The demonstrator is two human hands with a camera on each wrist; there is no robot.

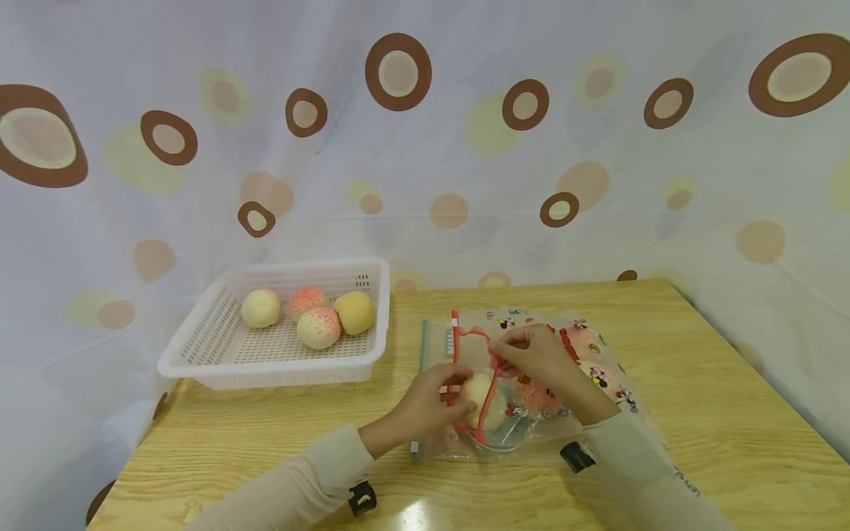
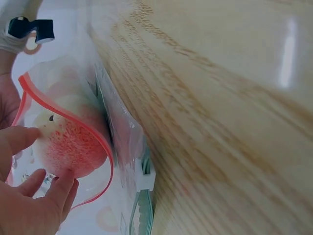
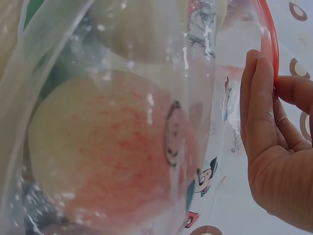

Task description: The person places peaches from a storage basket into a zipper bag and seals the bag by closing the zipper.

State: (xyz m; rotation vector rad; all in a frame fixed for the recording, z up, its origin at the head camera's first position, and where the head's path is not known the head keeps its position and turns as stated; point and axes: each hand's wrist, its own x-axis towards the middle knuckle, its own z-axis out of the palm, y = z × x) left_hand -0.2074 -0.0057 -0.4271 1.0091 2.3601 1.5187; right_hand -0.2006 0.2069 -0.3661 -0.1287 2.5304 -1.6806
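Sleeves [image 1: 285, 479] extend to the bag [image 1: 598, 365]; left grip [image 1: 425, 402] pinches a likely light peach [image 1: 485, 398] by its sides, right grip [image 1: 534, 358] the floppy red rim [image 1: 492, 391].

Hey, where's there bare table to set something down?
Bare tabletop lies right of the red-zipped bag and before the white basket, left of the left sleeve. It's crowded where left hand and right hand meet the bag.

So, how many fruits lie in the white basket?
4: pale fruit at left, yellow fruit at right, and between them a pink fruit behind a pink-speckled fruit.
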